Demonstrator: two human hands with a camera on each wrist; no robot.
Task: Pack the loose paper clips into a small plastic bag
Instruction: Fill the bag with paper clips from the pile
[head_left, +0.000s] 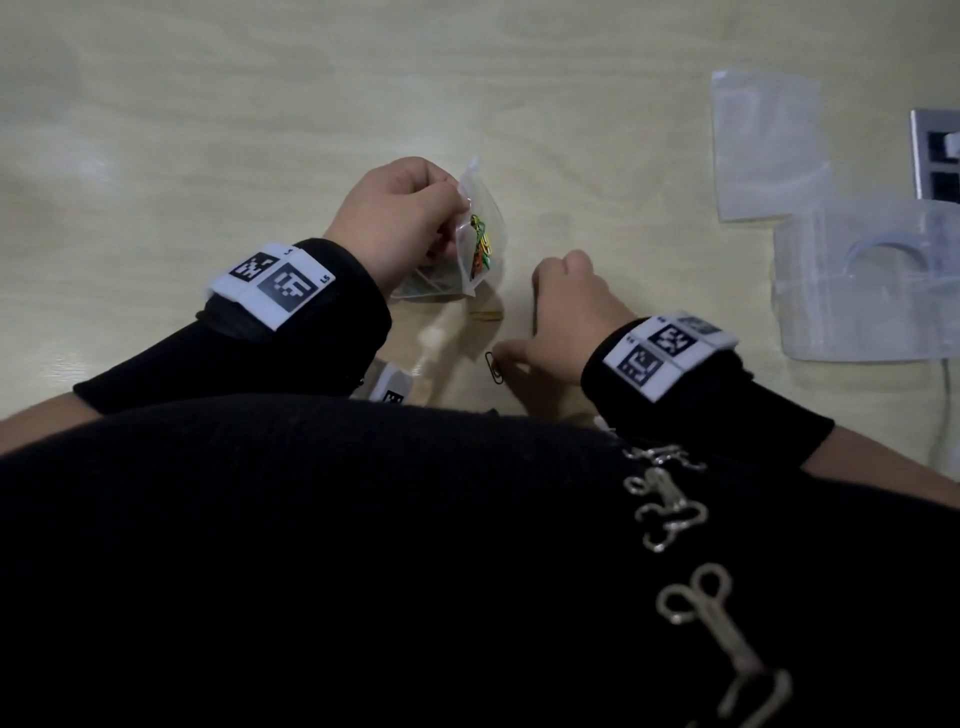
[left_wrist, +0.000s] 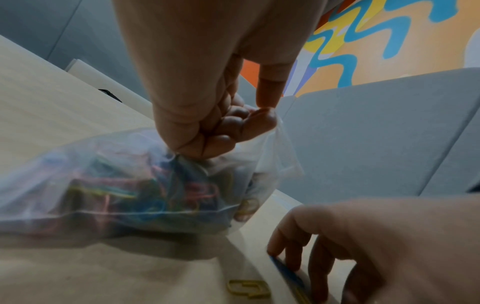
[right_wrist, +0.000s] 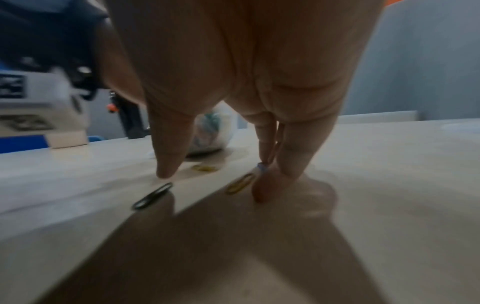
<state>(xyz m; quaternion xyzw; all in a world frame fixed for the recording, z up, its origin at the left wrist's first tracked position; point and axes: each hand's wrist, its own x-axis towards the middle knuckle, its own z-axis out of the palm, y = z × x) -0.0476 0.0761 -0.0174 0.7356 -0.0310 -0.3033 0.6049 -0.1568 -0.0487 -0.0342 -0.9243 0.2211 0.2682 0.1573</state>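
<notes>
My left hand (head_left: 400, 218) pinches the top of a small clear plastic bag (head_left: 480, 234) and holds it upright; coloured paper clips show inside the bag (left_wrist: 130, 185). My right hand (head_left: 566, 312) is fingers-down on the table beside it. Its fingertips (right_wrist: 293, 162) pinch a blue paper clip (right_wrist: 261, 165), which stands on edge against the table (left_wrist: 288, 273). A dark paper clip (head_left: 494, 368) lies loose by the thumb (right_wrist: 168, 162). Yellow clips (right_wrist: 240, 183) lie loose close to the fingers, one of them just below the bag (head_left: 485, 314).
More clear plastic with pale clips (head_left: 426, 285) lies under my left hand. Empty clear bags (head_left: 763, 145) and a clear plastic pile (head_left: 872, 291) sit at the right. A metal socket panel (head_left: 935, 156) and a thin cable (head_left: 943, 415) are at the right edge.
</notes>
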